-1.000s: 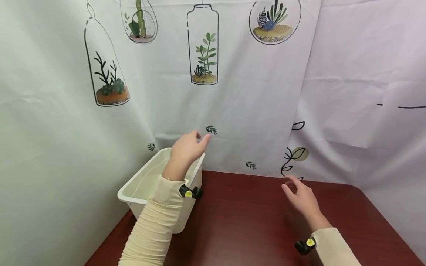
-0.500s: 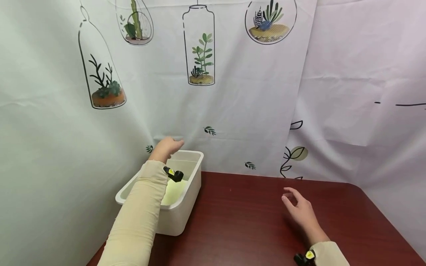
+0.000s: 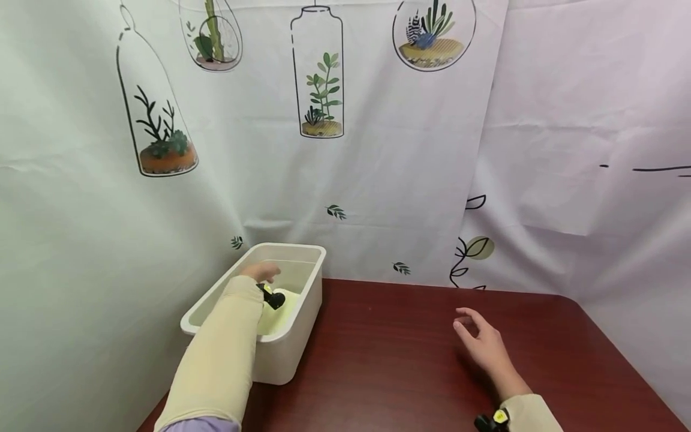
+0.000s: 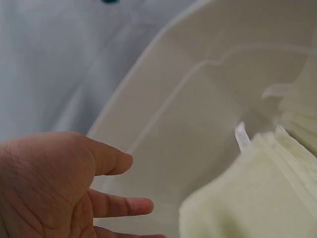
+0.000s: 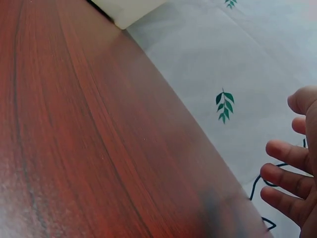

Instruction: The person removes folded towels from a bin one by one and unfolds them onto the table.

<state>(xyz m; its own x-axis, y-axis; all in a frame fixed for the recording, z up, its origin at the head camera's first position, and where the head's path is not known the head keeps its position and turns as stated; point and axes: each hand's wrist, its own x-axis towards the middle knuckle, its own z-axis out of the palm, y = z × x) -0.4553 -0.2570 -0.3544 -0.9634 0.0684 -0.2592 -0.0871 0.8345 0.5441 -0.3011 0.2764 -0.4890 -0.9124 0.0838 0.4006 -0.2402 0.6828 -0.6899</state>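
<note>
A white plastic bin (image 3: 278, 363) stands at the left of the table. My left hand (image 3: 261, 272) reaches over its side into the upper part. In the left wrist view my left hand (image 4: 54, 183) has its fingers stretched out, holding nothing. Just beyond the fingertips lies a folded pale yellow cloth (image 4: 247, 198), likely a towel, with a small white tag (image 4: 242, 136). More pale cloth (image 4: 302, 106) shows at the right edge of that view. My right hand (image 3: 483, 345) hovers over the right side of the table, fingers loosely bent and holding nothing.
The dark red wooden table (image 3: 388, 360) extends right of the bin. A white curtain (image 3: 399, 180) printed with plants in jars hangs along the back and both sides, close behind the bin.
My left hand has moved left and then down into the bin, uncovering the yellow cloth inside. The right hand has lowered slightly and otherwise stays put.
</note>
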